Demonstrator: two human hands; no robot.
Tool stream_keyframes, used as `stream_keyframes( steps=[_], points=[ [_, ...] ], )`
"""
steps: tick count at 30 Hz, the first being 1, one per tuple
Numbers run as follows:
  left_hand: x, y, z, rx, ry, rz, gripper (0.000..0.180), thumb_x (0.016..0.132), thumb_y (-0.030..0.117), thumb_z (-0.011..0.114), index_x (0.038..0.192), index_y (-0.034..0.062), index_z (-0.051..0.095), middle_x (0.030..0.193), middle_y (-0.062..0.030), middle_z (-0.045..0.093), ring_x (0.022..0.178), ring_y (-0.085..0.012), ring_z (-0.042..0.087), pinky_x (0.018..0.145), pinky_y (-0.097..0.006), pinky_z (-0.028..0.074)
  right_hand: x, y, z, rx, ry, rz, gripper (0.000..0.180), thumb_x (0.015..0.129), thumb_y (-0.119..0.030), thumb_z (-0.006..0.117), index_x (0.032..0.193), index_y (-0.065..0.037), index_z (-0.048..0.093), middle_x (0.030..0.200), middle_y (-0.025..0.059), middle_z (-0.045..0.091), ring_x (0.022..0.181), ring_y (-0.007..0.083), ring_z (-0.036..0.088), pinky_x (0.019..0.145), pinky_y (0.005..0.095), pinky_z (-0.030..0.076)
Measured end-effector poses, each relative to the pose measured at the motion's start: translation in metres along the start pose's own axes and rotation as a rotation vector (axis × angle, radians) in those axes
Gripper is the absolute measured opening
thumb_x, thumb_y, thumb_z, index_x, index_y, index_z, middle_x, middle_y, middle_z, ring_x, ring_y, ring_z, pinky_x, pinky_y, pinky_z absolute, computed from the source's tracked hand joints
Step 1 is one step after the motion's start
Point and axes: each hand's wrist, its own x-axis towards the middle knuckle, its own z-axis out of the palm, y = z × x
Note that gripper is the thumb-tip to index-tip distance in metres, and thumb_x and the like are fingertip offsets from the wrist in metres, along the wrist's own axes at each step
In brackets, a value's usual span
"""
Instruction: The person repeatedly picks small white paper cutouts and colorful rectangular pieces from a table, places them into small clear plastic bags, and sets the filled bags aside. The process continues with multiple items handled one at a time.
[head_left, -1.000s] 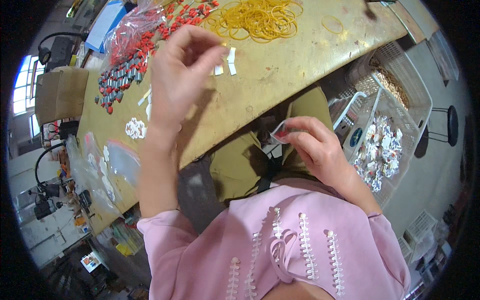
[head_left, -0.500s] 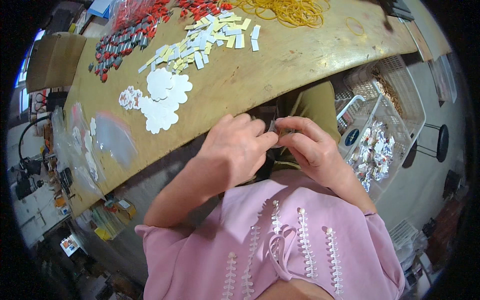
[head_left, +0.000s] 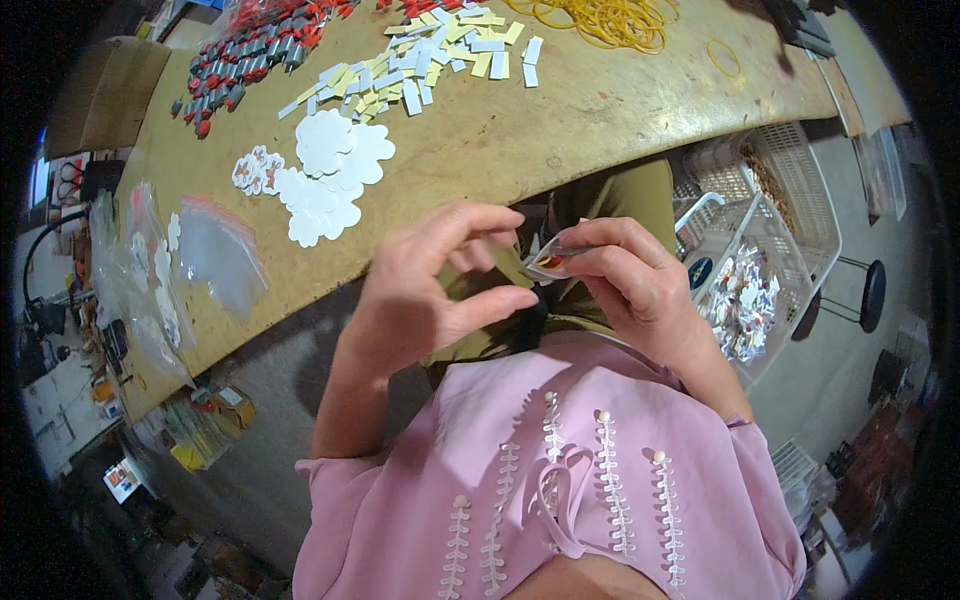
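Between the thumb and fingers of my right hand (head_left: 625, 275) is a small clear plastic bag (head_left: 548, 262) with something reddish and yellow inside; its exact contents are too small to make out. My left hand (head_left: 430, 285) is apart from the bag, a little to its left, fingers and thumb spread with nothing between them. Both hands are over my lap, just off the table's near edge. White scalloped cards (head_left: 335, 185) lie in a pile on the table beyond my left hand, with smaller printed cards (head_left: 258, 172) beside them.
Flat clear bags (head_left: 215, 250) lie on the wooden table (head_left: 600, 120) at left. Farther back are grey-and-red parts (head_left: 240, 65), white and yellow slips (head_left: 430, 60) and yellow rubber bands (head_left: 600, 22). At right, a plastic basket (head_left: 805, 240) holds filled packets (head_left: 740, 305), near a black stool (head_left: 872, 295).
My left hand has let go of the small bag, opened and drawn back to the left. My right hand still holds the bag. The view has shifted slightly.
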Motion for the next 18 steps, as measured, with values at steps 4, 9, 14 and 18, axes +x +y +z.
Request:
stream_keyframes(
  steps=[4, 9, 14, 18],
  points=[
    [-0.003, -0.012, 0.03, -0.145, 0.051, -0.022, 0.023, 0.087, 0.009, 0.088, 0.106, 0.0022, 0.077, 0.097, -0.0075, 0.076, 0.085, -0.0173, 0.072, 0.074, -0.029, 0.057, 0.002, 0.003, 0.003, 0.036, -0.02, -0.019, 0.026, 0.083, 0.01, 0.076, 0.105, -0.001, 0.069, 0.117, 0.0148, 0.069, 0.104, 0.0323, 0.073, 0.085, 0.0369, 0.061],
    [-0.005, -0.02, 0.04, -0.27, 0.173, 0.034, 0.004, 0.092, -0.005, 0.077, 0.096, -0.0024, 0.076, 0.091, -0.0091, 0.074, 0.081, -0.0141, 0.07, 0.074, -0.027, 0.056, 0.0, 0.002, 0.005, 0.429, 0.109, 0.345, 0.019, 0.092, 0.006, 0.074, 0.11, 0.0, 0.071, 0.11, 0.0082, 0.072, 0.1, 0.019, 0.072, 0.088, 0.0294, 0.058],
    [-0.011, -0.024, 0.045, -0.526, 0.195, -0.1, 0.003, 0.094, -0.006, 0.073, 0.097, -0.0039, 0.074, 0.091, -0.0076, 0.074, 0.083, -0.0114, 0.068, 0.075, -0.026, 0.055, -0.002, 0.006, 0.001, 0.8, 0.088, 0.59, 0.011, 0.102, -0.002, 0.072, 0.112, 0.002, 0.07, 0.104, 0.0034, 0.074, 0.094, 0.0095, 0.068, 0.089, 0.0263, 0.056],
    [-0.011, -0.029, 0.045, -0.457, 0.188, -0.125, 0.008, 0.091, -0.004, 0.075, 0.099, -0.0016, 0.074, 0.09, -0.0076, 0.074, 0.083, -0.0125, 0.069, 0.076, -0.027, 0.055, -0.004, 0.009, 0.007, 0.806, 0.105, 0.587, 0.007, 0.103, -0.003, 0.071, 0.108, 0.002, 0.072, 0.097, 0.0009, 0.075, 0.092, 0.0081, 0.068, 0.084, 0.0262, 0.056]
  ],
)
